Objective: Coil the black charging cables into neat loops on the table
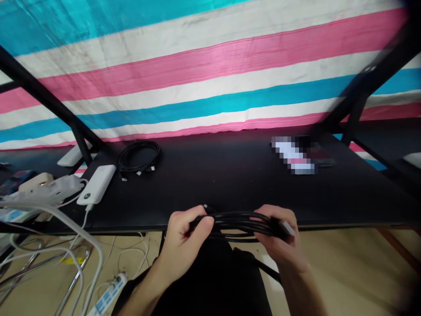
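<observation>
Backdrop: striped sheet point(210, 79) in blue, white and pink, hanging behind a black table point(210, 184).
Left hand point(186, 239): at nine o'clock of the bundle, thumb laid over the strands and pressing them against the curled fingers.
Right hand point(281, 241): at three o'clock, fingers wrapped round the other end; the exact thumb contact cannot be made out.
Black cable bundle point(241, 222): stretched sideways between both hands at the table's near edge, its loops gathered into a flat, elongated skein.
Plug ends: a pale-tipped connector point(287, 228) lies within the right grip; a small dark tip point(205, 206) pokes up beside the left fingers, at about ten o'clock.
Likely feel: light, springy rather than limp, the jacket probably smooth enough for loose turns to slide past one another.
Best hold: across all strands at each end, I judge, with pressure on the jacket; the plugs look the likeliest parts to suffer from bending.
Coiled cable point(158, 153): ten o'clock from the bundle, lying in a round loop with pale plugs showing.
White power bank point(98, 182): between nine and ten, a lead plugged into its near end.
Pixelated items point(292, 156): half past one, unreadable.
Power strip point(110, 296): eight o'clock, below table height.
</observation>
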A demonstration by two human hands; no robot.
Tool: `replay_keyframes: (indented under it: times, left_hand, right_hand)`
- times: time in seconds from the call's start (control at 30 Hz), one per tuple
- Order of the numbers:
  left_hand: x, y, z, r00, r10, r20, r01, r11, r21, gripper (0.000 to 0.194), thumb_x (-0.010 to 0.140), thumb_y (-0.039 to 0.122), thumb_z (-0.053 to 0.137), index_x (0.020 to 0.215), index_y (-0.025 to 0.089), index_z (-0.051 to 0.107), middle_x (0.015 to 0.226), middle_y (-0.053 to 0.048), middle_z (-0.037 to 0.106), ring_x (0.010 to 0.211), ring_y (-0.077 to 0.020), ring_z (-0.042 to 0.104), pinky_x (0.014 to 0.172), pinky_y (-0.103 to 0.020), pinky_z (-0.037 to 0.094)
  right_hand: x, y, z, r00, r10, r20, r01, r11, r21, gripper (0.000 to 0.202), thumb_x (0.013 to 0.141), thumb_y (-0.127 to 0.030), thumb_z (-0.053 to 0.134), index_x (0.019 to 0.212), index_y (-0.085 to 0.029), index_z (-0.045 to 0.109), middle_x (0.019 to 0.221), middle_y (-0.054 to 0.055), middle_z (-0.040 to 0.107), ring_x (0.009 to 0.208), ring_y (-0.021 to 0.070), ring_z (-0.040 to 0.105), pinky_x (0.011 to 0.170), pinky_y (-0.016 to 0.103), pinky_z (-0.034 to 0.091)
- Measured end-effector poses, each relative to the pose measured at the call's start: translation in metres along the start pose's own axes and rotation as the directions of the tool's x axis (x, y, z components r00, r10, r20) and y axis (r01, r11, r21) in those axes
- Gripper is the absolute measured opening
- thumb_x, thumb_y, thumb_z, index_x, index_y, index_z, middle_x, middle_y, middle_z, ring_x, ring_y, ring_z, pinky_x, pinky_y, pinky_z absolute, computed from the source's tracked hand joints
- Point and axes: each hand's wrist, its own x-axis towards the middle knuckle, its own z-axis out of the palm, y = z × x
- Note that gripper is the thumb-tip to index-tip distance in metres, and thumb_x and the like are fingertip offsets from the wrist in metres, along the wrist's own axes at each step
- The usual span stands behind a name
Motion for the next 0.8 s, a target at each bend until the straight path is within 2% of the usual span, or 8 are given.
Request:
replay_keyframes:
  times: [0.1,0.27,0.4,0.5,0.57,0.63,0.73,0.8]
  left_hand:
    - [0.001,0.000,0.000,1.000,0.021,-0.006,-0.021,1.000,0.018,0.021,0.068,0.026,0.076,0.054,0.019,0.062,0.050,0.002,0.048,0.047,-0.0108,0.038,0.047,-0.025,0.027]
    - [0.011,0.007,0.007,0.994,0.100,0.037,-0.106,0.968,0.229,0.026,0.063,0.017,0.079,0.051,0.017,0.056,0.053,0.002,0.048,0.052,-0.0104,0.040,0.051,-0.023,0.030]
    - [0.022,-0.006,0.008,0.942,0.195,-0.275,-0.136,0.966,0.218,0.034,0.054,0.009,0.082,0.079,0.021,0.063,0.086,-0.001,0.061,0.086,-0.0165,0.055,0.076,-0.023,0.039]
    - [0.024,-0.027,0.006,0.891,-0.004,-0.453,0.022,0.999,0.035,0.072,0.046,0.012,0.087,0.110,0.024,0.055,0.109,-0.004,0.058,0.103,-0.0194,0.055,0.087,-0.028,0.039]
    - [0.020,-0.037,0.005,0.886,-0.257,-0.386,0.199,0.963,-0.183,0.082,0.052,0.017,0.087,0.122,0.025,0.046,0.113,-0.007,0.059,0.104,-0.0209,0.057,0.090,-0.033,0.040]
    - [0.013,-0.038,0.007,0.884,-0.426,-0.193,0.345,0.872,-0.347,0.072,0.063,0.025,0.082,0.124,0.022,0.045,0.112,-0.010,0.063,0.102,-0.0220,0.060,0.093,-0.038,0.040]
    - [0.005,-0.030,0.013,0.874,-0.470,0.122,0.469,0.752,-0.463,0.039,0.078,0.030,0.070,0.111,0.015,0.056,0.112,-0.015,0.066,0.098,-0.0233,0.063,0.095,-0.042,0.041]
    - [0.003,-0.026,0.018,0.877,-0.443,0.184,0.473,0.733,-0.489,0.029,0.082,0.029,0.066,0.106,0.012,0.061,0.109,-0.014,0.068,0.099,-0.0238,0.063,0.095,-0.041,0.041]
  right_hand:
    - [0.001,0.002,0.003,0.976,-0.206,0.075,0.216,0.963,-0.161,0.014,0.067,-0.014,0.068,0.069,-0.028,0.071,0.057,-0.002,0.064,0.045,0.0131,0.053,0.044,0.026,0.036]
    - [-0.001,0.001,0.004,0.950,-0.277,0.144,0.304,0.927,-0.221,0.025,0.070,-0.011,0.067,0.079,-0.033,0.073,0.053,-0.004,0.063,0.040,0.0136,0.051,0.041,0.028,0.039]
    - [-0.006,-0.002,0.001,0.939,-0.315,0.136,0.336,0.923,-0.185,0.021,0.069,-0.020,0.071,0.081,-0.036,0.076,0.053,-0.003,0.065,0.041,0.0154,0.052,0.047,0.033,0.044]
    - [-0.008,-0.006,0.003,0.934,-0.320,0.157,0.338,0.935,-0.107,0.014,0.068,-0.025,0.071,0.077,-0.034,0.077,0.043,-0.003,0.058,0.037,0.0145,0.046,0.043,0.031,0.038]
    - [-0.008,-0.008,0.006,0.934,-0.310,0.179,0.330,0.940,-0.089,0.011,0.069,-0.028,0.070,0.075,-0.034,0.077,0.038,-0.003,0.051,0.034,0.0126,0.038,0.042,0.030,0.033]
    - [-0.008,-0.006,0.007,0.935,-0.291,0.204,0.309,0.949,-0.065,0.010,0.070,-0.031,0.068,0.073,-0.033,0.077,0.035,-0.004,0.045,0.034,0.0117,0.033,0.042,0.030,0.030]
    - [-0.007,0.001,0.004,0.951,-0.226,0.213,0.233,0.972,-0.010,0.010,0.066,-0.039,0.070,0.069,-0.032,0.076,0.035,-0.004,0.043,0.035,0.0117,0.031,0.042,0.030,0.030]
    - [-0.006,0.008,0.000,0.973,-0.150,0.174,0.146,0.989,0.036,0.013,0.058,-0.043,0.074,0.061,-0.030,0.073,0.036,-0.004,0.042,0.035,0.0120,0.033,0.041,0.030,0.032]
